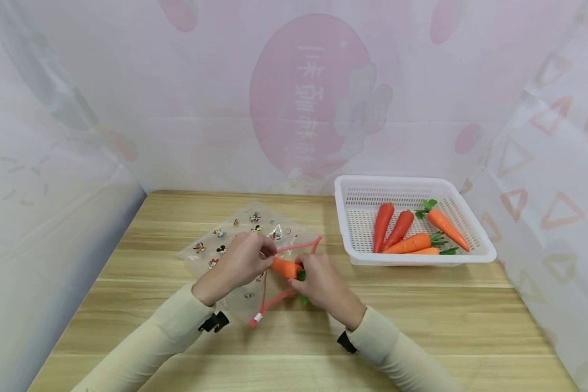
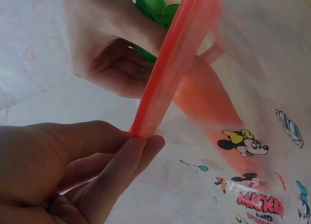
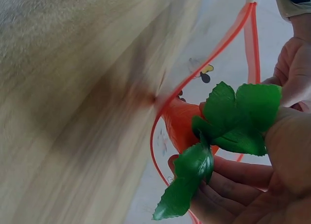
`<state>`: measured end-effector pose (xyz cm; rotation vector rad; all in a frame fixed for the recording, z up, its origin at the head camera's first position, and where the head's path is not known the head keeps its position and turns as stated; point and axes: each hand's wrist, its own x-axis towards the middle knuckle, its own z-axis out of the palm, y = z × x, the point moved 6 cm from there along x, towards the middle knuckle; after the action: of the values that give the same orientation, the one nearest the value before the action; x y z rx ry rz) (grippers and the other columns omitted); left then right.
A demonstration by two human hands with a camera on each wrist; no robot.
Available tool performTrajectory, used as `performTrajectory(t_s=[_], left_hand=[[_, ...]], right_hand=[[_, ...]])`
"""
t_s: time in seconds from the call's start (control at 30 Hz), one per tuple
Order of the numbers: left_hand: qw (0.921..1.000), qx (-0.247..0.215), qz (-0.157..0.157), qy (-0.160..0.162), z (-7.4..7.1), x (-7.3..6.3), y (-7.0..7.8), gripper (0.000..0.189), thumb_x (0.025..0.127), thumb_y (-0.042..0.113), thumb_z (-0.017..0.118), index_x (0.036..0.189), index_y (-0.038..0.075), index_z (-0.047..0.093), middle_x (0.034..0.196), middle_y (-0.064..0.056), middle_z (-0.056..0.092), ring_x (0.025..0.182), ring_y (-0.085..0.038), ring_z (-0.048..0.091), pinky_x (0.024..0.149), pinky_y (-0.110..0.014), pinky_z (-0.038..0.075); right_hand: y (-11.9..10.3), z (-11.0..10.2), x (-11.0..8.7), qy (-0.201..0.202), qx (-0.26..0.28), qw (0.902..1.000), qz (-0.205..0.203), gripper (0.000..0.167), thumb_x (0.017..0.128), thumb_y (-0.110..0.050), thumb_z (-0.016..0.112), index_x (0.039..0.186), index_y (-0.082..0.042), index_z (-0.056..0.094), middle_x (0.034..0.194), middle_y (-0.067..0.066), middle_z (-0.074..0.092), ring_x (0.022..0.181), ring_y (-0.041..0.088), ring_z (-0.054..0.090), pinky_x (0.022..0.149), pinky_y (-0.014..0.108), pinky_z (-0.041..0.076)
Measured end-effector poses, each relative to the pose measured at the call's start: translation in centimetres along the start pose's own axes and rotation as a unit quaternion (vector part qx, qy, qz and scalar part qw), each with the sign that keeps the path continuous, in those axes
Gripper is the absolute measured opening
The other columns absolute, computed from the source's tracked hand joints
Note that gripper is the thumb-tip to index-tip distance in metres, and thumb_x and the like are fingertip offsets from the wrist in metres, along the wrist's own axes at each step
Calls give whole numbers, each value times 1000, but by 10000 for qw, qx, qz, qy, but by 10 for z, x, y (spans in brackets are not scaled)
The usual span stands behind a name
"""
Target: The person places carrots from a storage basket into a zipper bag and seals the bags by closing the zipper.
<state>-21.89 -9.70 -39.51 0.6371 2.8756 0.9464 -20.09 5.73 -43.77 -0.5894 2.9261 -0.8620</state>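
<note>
A clear zip bag [image 1: 235, 234] with cartoon prints lies on the table, its red-edged mouth spread apart toward the right. My left hand [image 1: 242, 261] pinches the red zip edge [image 2: 163, 73] between thumb and fingers. With my right hand [image 1: 318, 283] I grip an orange carrot [image 1: 285, 267] near its leafy end. In the left wrist view the carrot's tapered body shows through the printed plastic, inside the bag. Green leaves [image 3: 233, 117] stick out of the mouth beside my right fingers. A white slider [image 1: 257, 317] sits at the near end of the zip.
A white plastic basket [image 1: 416, 260] stands at the back right. It holds two red peppers [image 1: 384, 226] and several orange carrots [image 1: 448, 228]. The wooden table [image 1: 284, 359] ends at printed curtains [image 1: 201, 147] behind and at both sides.
</note>
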Motion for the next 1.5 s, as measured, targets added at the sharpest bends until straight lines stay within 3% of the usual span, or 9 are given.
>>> performTrajectory(t_s=[0.5, 0.77, 0.9, 1.0, 1.13, 1.23, 1.5], left_hand=[[9997, -197, -160, -57, 2, -1, -1, 10, 90, -1, 74, 97, 1, 81, 96, -7, 80, 87, -17, 78, 74, -31, 65], [9998, -170, -118, -13, 0, -1, 0, 11, 89, -2, 73, 95, 3, 81, 96, -8, 81, 86, -17, 78, 73, -31, 65], [9998, -168, -102, 0, 0, -1, 0, 11, 89, -2, 75, 95, 4, 81, 97, -8, 81, 87, -18, 78, 73, -31, 65], [9998, -169, -89, 18, 0, -1, -1, 11, 89, -2, 75, 95, 4, 81, 98, -9, 80, 87, -18, 78, 73, -32, 65], [9998, -177, -79, 23, 0, -1, -1, 11, 90, -2, 74, 96, 4, 81, 100, -9, 80, 89, -18, 78, 74, -32, 65], [9999, -153, -69, 25, 0, -1, -1, 11, 90, -2, 74, 96, 4, 81, 100, -9, 80, 89, -18, 78, 74, -31, 65], [9999, -134, 7, 36, 1, 0, -1, 13, 90, -3, 73, 96, 4, 82, 99, -9, 81, 88, -17, 78, 74, -30, 65]], right_hand=[[-2, 17, 12, 193, -117, 9997, -65, 22, 85, -18, 89, 97, -6, 73, 85, 2, 73, 68, 10, 56, 64, 22, 50], [-2, 20, 9, 62, -118, 9999, -68, 26, 86, -20, 89, 102, -5, 75, 87, 0, 73, 68, 9, 54, 64, 22, 50], [-2, 13, 5, 80, -79, 9999, -104, 26, 88, -23, 87, 104, -6, 76, 86, 3, 74, 64, 10, 48, 57, 22, 42], [-1, 4, 0, 100, -39, 9999, -133, 31, 88, -23, 87, 109, -3, 76, 93, 9, 77, 67, 13, 54, 61, 25, 50], [-1, -10, -8, 128, 53, 9998, -160, 38, 87, -20, 88, 116, 2, 75, 103, 15, 78, 83, 23, 69, 77, 35, 62], [0, -21, -14, 194, -28, 9996, -200, 35, 86, -19, 89, 112, 0, 76, 100, 14, 78, 89, 28, 73, 78, 39, 63], [6, -51, -30, 603, -473, 9956, -537, 32, 80, -15, 91, 106, -1, 77, 98, 11, 80, 90, 26, 77, 82, 44, 64]])
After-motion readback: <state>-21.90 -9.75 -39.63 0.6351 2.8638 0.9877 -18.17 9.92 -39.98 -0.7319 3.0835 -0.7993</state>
